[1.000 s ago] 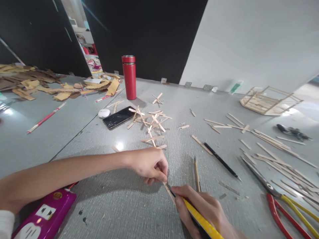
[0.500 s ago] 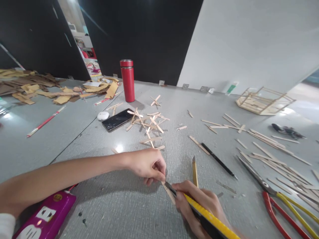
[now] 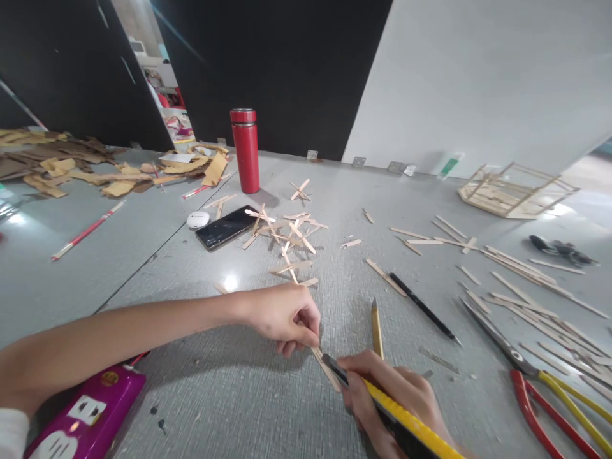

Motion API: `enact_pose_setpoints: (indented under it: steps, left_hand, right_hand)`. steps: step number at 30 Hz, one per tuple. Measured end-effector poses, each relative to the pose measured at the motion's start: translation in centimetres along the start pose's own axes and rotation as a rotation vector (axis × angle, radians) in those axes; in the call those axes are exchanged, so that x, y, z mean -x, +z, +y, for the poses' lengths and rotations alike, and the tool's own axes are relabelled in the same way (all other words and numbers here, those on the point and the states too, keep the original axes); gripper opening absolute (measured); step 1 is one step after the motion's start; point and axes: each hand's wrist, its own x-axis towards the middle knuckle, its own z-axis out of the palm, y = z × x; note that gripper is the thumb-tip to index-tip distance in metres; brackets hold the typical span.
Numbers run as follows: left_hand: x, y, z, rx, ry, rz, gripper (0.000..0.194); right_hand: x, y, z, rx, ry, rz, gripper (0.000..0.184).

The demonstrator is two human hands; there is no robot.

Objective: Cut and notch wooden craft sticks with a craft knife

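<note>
The right hand (image 3: 408, 386) had its fingers closed around a yellow-and-black cutter (image 3: 401, 414), and at the lower left lay a purple device (image 3: 102, 401). The cutter's dark tip stood right by a thin wooden stick (image 3: 329, 372); whether it touched could not be told. That stick slanted over the grey table (image 3: 229, 408), its far end pinched between the thumb and fingers of the left hand (image 3: 289, 319). Red-and-yellow-handled snips (image 3: 519, 360) lay on the right, a black pen (image 3: 423, 308) nearer the middle. Farther off, crossed sticks (image 3: 299, 233) sat beside a phone (image 3: 225, 229), with a red bottle (image 3: 246, 156) upright behind.
</note>
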Motion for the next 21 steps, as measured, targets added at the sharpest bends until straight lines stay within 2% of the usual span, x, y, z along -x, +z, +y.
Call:
enact_pose_setpoints:
  steps: [7, 21]
  left_hand:
    - [-0.08, -0.06, -0.50, 0.028, 0.009, 0.003, 0.016]
    - [-0.11, 0.13, -0.33, 0.041, -0.001, 0.007, 0.015]
  right_hand:
    - [-0.43, 0.15, 0.17, 0.059, -0.116, -0.062, 0.016]
    - [-0.58, 0.05, 0.22, 0.028, -0.089, -0.098, 0.016]
